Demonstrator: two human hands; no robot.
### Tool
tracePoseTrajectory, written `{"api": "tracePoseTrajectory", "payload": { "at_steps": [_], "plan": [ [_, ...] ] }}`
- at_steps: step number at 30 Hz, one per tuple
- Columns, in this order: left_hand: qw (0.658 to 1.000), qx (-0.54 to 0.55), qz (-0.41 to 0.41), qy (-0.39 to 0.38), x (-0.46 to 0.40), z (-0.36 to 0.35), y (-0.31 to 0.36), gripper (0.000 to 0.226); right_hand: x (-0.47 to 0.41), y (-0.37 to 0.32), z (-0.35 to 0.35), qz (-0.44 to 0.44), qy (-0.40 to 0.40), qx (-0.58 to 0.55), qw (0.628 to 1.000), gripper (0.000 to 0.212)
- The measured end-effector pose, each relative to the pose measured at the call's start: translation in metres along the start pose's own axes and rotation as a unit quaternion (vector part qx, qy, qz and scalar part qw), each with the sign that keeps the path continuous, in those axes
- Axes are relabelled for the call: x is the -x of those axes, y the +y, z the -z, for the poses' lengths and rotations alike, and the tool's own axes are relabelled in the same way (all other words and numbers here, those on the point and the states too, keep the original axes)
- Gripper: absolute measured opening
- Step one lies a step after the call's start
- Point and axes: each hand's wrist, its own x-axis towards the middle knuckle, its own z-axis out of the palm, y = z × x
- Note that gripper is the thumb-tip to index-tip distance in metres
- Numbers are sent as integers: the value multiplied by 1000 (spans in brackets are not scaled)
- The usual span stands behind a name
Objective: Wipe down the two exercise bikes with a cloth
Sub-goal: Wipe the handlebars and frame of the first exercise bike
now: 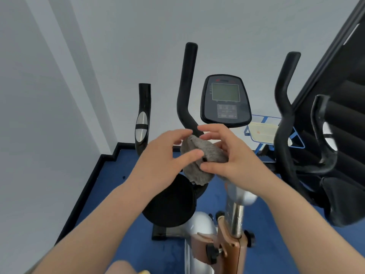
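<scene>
Grey cloth: a bunched, fluffy rag held in mid-air between both hands, in front of and below the console, over the bike's front post.

Right hand: fingers and thumb curled round the right side of the cloth, pinching its folds.

Left hand: fingers straight and spread, tips touching the cloth's left side; no closed grasp shown.

Exercise bike: silver body with a chrome post and a copper-coloured clamp fitted with black knobs. Console: dark housing, blank grey screen, button panel beneath. Left handlebar: black, rising upright left of the console. Right handlebar: black, rising right of the console.

Second handlebar grip: glossy black with silver sensor plates, standing left of the first bike, near the wall.

Floor: blue, bordered by a black skirting against white walls.

Blue-framed rack: behind the console, holding a pale tray.
</scene>
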Motion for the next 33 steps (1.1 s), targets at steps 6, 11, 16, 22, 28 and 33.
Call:
{"api": "tracePoseTrajectory", "payload": {
  "at_steps": [6,11,16,22,28,33],
  "plan": [
    [999,-7,4,40,-7,-7,1,14,-2,6,25,-26,47,203,978,53],
    [997,-47,-47,46,-8,-6,10,29,-4,1,25,6,65,356,932,24],
    [996,-77,-40,26,-6,-6,10,25,7,1,19,-18,-33,284,958,39],
    [998,-53,-33,14,-6,-6,13,23,8,-2,19,-65,14,171,983,27],
    [999,8,-26,29,-2,-11,25,23,0,-1,7,-139,116,-119,976,12],
    [997,57,-33,-30,21,-18,23,34,5,3,-7,-171,135,-304,927,28]
  ]
}}
